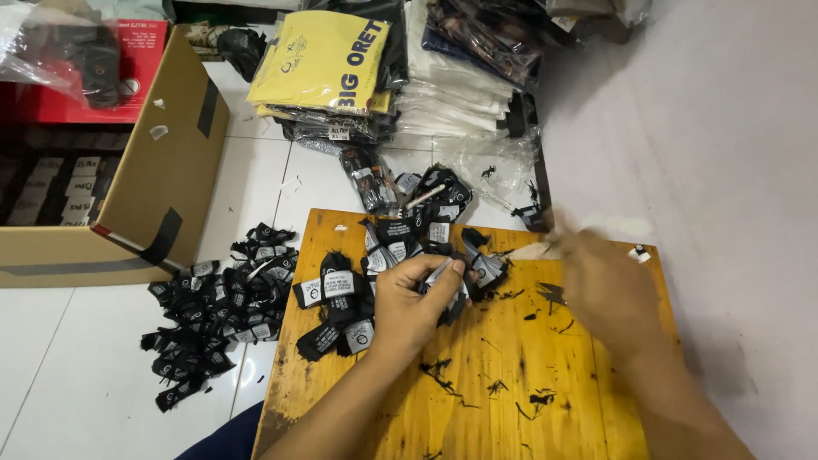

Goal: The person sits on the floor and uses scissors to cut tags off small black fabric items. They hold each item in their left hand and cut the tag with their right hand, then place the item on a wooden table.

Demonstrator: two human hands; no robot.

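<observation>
Seen from the head camera, the left hand (415,300) pinches a small black woven label (445,281) between thumb and fingertips above a yellow wooden board (545,375), beside a heap of like labels (383,264). The right hand (607,285) is blurred, its fingers' state unclear; a careless sweep could scatter loose labels among the floor pile (217,315).
</observation>
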